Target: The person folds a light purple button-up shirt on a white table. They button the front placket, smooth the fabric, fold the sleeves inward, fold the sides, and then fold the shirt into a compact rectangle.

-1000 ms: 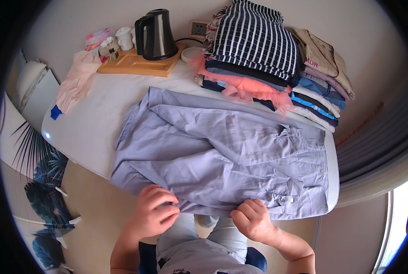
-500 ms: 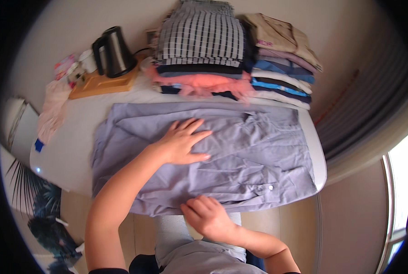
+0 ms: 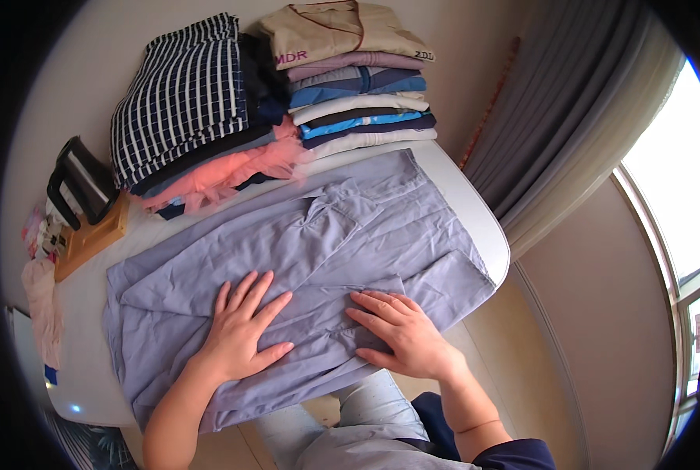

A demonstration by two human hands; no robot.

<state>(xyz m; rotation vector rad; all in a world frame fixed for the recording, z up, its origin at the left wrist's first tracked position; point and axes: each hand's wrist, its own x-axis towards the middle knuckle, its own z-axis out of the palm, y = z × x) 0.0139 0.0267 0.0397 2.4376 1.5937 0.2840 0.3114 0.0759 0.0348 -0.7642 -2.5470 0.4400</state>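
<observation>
A grey-lavender garment (image 3: 381,243), wrinkled and folded, lies spread over the white table (image 3: 475,235). Its near edge hangs a little past the table's front. My left hand (image 3: 240,337) rests flat on the cloth left of its middle, with the fingers spread. To the right, my right hand (image 3: 405,333) also lies palm down on the garment, near its front edge, fingers stretched out. Neither hand grips the fabric.
Behind the garment stand two stacks of folded clothes: checked cloth (image 3: 185,102) tops the left one, a beige shirt (image 3: 350,35) the right. A kettle (image 3: 87,184) stands on a wooden tray (image 3: 91,247) at the left. A grey curtain (image 3: 561,110) hangs at the right.
The view has turned to the right. My right hand, previously with curled fingers at the garment's front edge, now lies flat on the cloth. My left hand stays spread, nearer the front edge.
</observation>
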